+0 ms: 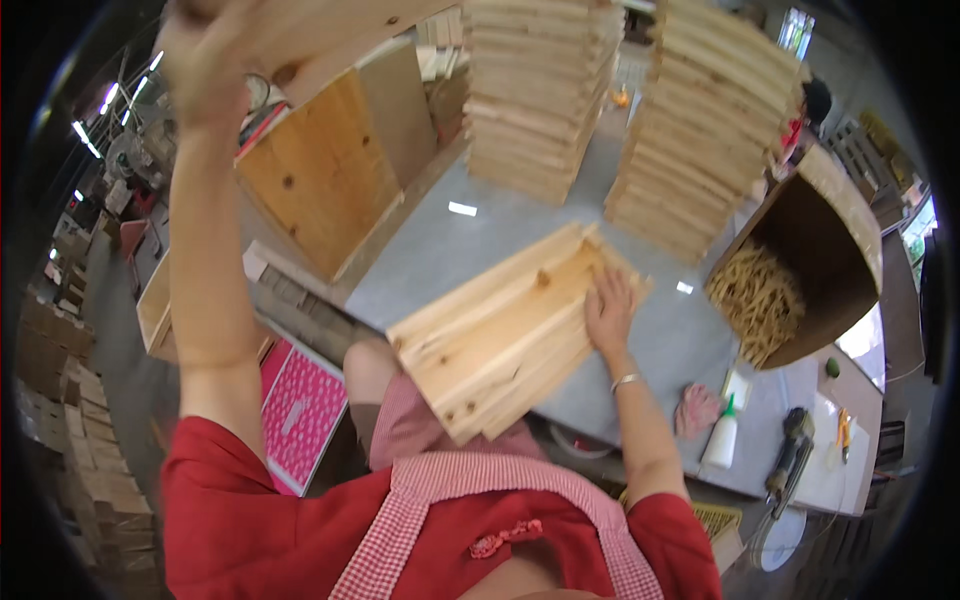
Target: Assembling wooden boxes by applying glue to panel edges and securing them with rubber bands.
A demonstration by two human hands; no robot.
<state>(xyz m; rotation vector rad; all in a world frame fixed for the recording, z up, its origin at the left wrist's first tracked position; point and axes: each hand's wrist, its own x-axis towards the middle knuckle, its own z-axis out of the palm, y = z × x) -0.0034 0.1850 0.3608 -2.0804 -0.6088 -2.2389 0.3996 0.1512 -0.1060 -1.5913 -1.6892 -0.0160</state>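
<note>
Wooden tray (490, 335) jutted past the worktop (425, 255) edge

One tray lay slantwise before the person, its near end overhanging towards the lap. Two hands were in view: the right hand (608, 308) rested over the tray's right side, fingers extended and slightly spread; the left hand (200, 60), raised and blurred, gripped one wooden board (340, 35).

Two tall stacks of wooden pieces, left (535, 100) and right (695, 130), blocked the far side, their layers too many to count. One cardboard box (845, 215) of pale strips (755, 300) hemmed in the right, with one pink cloth (698, 410) and one white bottle (720, 442) nearer. Bare grey surface showed between the tray and the left stack; a narrower strip separated it from the right.
</note>
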